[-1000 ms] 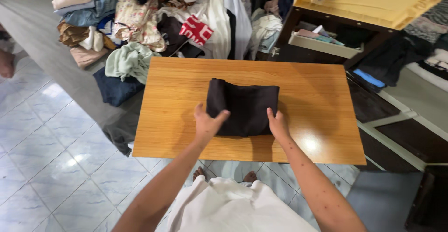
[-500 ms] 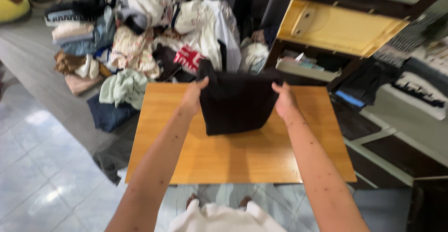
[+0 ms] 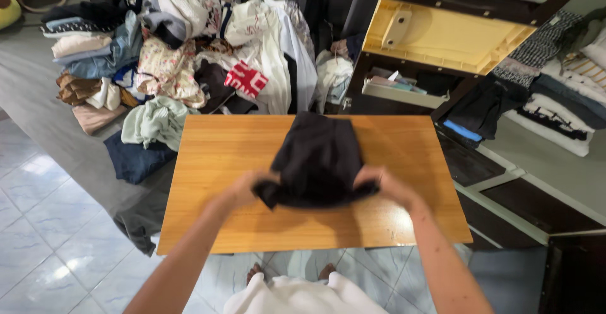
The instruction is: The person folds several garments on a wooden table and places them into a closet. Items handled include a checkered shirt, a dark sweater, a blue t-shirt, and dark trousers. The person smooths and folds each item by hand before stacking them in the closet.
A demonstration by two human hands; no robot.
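Observation:
A dark brown folded garment (image 3: 319, 159) hangs over the middle of the wooden table (image 3: 214, 156). My left hand (image 3: 243, 188) grips its lower left corner. My right hand (image 3: 385, 184) grips its lower right corner. Both hands are blurred with motion and sit low, near the table's front half. The cloth's far end rests toward the table's back edge.
A big heap of mixed clothes (image 3: 208, 49) covers the bed (image 3: 44, 106) behind and left of the table. At the back right a dark cabinet has a pale open drawer (image 3: 404, 93) under a yellow panel (image 3: 442, 36). Folded clothes (image 3: 555, 99) lie at right. Tiled floor (image 3: 50, 238) lies at left.
I lifted the garment off the table and held it up by its top corners. Now both hands have swung down toward me with it, and the cloth drapes back over the table.

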